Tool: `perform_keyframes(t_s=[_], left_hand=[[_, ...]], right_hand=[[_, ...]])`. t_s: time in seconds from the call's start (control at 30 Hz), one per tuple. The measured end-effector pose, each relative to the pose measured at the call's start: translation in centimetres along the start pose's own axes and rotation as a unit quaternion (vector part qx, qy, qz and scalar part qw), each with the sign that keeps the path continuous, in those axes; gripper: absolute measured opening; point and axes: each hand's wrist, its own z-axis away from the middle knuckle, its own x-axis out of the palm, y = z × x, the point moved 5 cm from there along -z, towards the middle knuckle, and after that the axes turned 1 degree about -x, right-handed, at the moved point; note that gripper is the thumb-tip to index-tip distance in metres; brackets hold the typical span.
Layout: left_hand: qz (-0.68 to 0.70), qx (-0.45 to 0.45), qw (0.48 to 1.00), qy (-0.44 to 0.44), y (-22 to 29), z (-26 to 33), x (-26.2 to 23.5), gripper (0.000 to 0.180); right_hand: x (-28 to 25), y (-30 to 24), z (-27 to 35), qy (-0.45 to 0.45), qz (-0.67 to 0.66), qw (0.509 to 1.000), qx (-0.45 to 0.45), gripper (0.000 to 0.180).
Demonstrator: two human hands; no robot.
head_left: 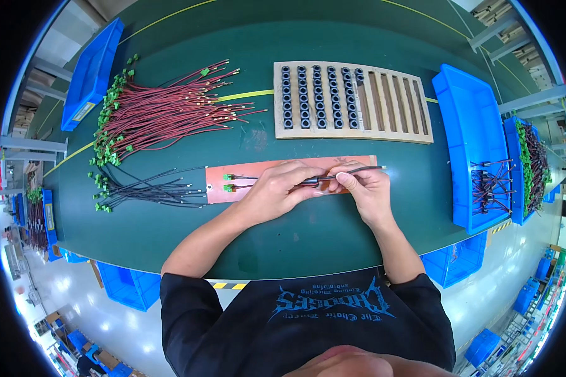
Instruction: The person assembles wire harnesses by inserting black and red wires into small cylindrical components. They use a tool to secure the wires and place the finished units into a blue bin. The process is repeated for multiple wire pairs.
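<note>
- Head view: a person's left hand closes around a black sleeve, the right hand pinching the wires just beside, over a pinkish board.
- Apparent step: fitting sleeve to wires; the next move likely calls for steady, aligned fingers.
- Green connectors point left; the long axis runs left-right, wire tips rightward, slightly away from the body.

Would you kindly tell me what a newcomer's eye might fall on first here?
Probably the red wires, fanned out at upper left on the green table. Next, perhaps, the wooden rack at upper middle, with black rings filling its left part. Then, in the middle, the left hand and right hand holding dark wires over the orange board.
</note>
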Motion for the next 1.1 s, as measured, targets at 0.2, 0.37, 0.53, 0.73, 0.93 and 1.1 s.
perform_keyframes(t_s=[0.2, 0.37, 0.53, 0.73, 0.93, 1.1], left_hand=[[0.063, -0.119, 0.990, -0.036, -0.6, -0.2, -0.1, 0.034], [-0.011, -0.084, 0.996, -0.031, 4.0, -1.1, -2.6, 0.041], [-0.001, -0.069, 0.997, 0.016, 9.5, -0.8, -6.5, 0.049], [0.185, -0.117, 0.970, 0.101, 9.7, 0.0, -5.8, 0.039], [0.139, -0.138, 0.973, 0.118, 5.5, -1.6, -5.3, 0.049], [0.267, -0.108, 0.947, 0.140, 5.5, -1.5, -0.8, 0.042]], right_hand=[[-0.3, 0.6, -0.5, -0.015, -0.023, 1.000, -0.002, 0.020], [1.6, -2.3, -1.9, -0.046, -0.007, 0.989, -0.140, 0.023], [6.9, -10.6, -3.6, -0.124, -0.084, 0.973, -0.176, 0.030], [10.9, -13.0, -4.8, -0.159, -0.195, 0.962, -0.105, 0.034], [9.9, -11.3, -6.9, -0.138, -0.152, 0.969, -0.139, 0.032], [8.8, -11.1, -7.0, -0.115, -0.198, 0.967, -0.117, 0.033]])
